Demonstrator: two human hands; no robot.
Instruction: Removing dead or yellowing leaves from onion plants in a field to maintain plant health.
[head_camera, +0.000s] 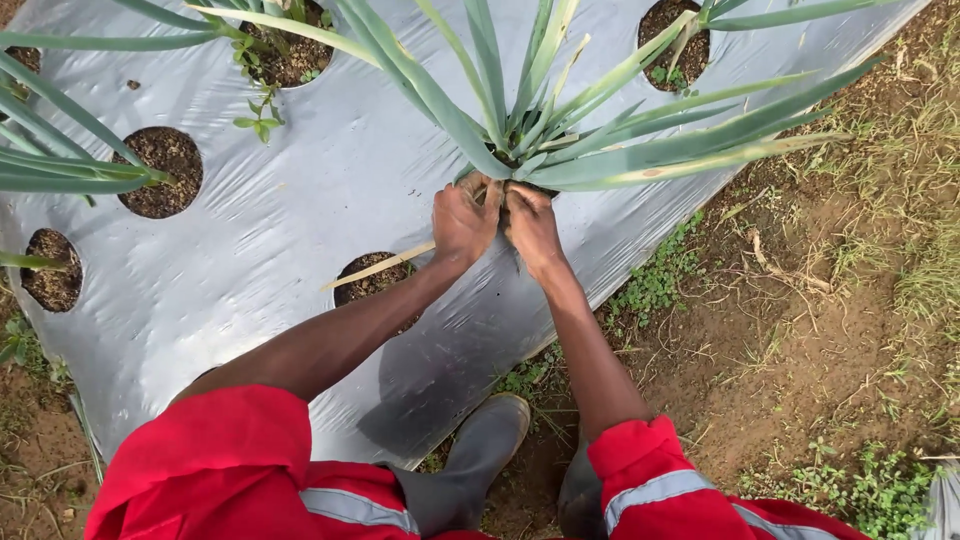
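A clump of long green leek-like leaves (560, 130) grows out of a round hole in silver plastic mulch sheet (300, 200). My left hand (463, 220) and my right hand (532, 225) are side by side at the base of the clump, fingers closed around the bottom of the stalks. A dry yellowish leaf (380, 266) sticks out leftward below my left hand. The stalk base and its hole are mostly hidden behind my hands. My sleeves are red with grey reflective bands.
Other planting holes with dark soil (160, 170) and small weeds dot the sheet. A hole (370, 285) lies under my left forearm. Bare brown soil with grass and weeds (800, 320) runs along the right. My grey rubber boots (480, 450) stand at the sheet's edge.
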